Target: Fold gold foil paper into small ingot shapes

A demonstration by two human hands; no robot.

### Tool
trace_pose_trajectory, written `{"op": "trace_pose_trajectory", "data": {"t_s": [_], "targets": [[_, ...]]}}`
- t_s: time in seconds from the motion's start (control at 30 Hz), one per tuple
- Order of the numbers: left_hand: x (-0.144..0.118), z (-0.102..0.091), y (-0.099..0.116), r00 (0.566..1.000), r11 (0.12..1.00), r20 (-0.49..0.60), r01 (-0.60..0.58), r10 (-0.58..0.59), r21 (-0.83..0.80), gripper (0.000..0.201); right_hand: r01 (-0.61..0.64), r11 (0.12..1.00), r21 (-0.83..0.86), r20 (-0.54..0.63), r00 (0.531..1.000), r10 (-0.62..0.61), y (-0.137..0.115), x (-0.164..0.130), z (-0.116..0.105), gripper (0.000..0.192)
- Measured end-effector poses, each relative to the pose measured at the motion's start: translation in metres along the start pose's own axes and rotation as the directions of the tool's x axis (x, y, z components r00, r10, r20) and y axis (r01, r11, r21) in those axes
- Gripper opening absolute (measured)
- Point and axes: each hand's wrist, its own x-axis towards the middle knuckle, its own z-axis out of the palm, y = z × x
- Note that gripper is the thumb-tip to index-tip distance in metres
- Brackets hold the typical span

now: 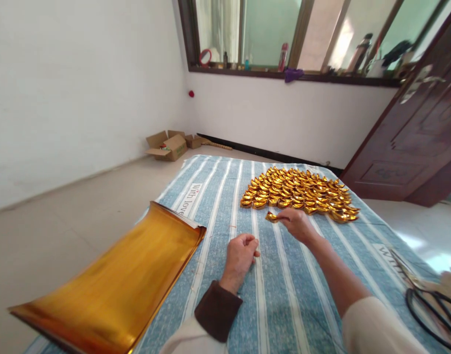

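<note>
My right hand (297, 225) had a small folded gold piece (271, 217) pinched at its right end, while my left hand (241, 255) sat nearer and to the left, fingers curled in and thumb against them; I saw nothing in it, but couldn't tell what the palm hid. The pinched piece pointed left from the right fingertips, its long axis running roughly left to right as far as I could judge with 1 end covered. It was just to the near side of the gold pile (295, 189), whose packed rows spread far and right; I couldn't tell whether it touched the cloth (225, 182). The right hand was clearly the closer of the 2. I saw nothing between piece and pile. A stack of gold sheets (115, 275) lay well to the left, and scissors (428, 300) at the near right, both out of the way.
</note>
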Motion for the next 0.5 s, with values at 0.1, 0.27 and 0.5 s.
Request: {"op": "trace_pose_trajectory", "data": {"t_s": [0.1,0.27,0.5], "targets": [[0.001,0.000,-0.002,1.000,1.000,0.005,0.003,-0.003,-0.002,0.006,-0.015,0.996,-0.083,0.026,1.000,0.018,0.016,0.026,-0.002,0.024],[0.002,0.000,-0.002,1.000,1.000,0.013,0.009,-0.009,0.005,0.008,-0.027,0.977,-0.213,0.091,0.995,0.047,0.028,0.047,-0.003,0.027],[0.003,0.000,-0.004,1.000,1.000,0.017,0.017,-0.017,0.011,0.008,-0.048,0.935,-0.350,0.154,0.982,0.108,0.032,0.055,-0.002,0.027]]}}
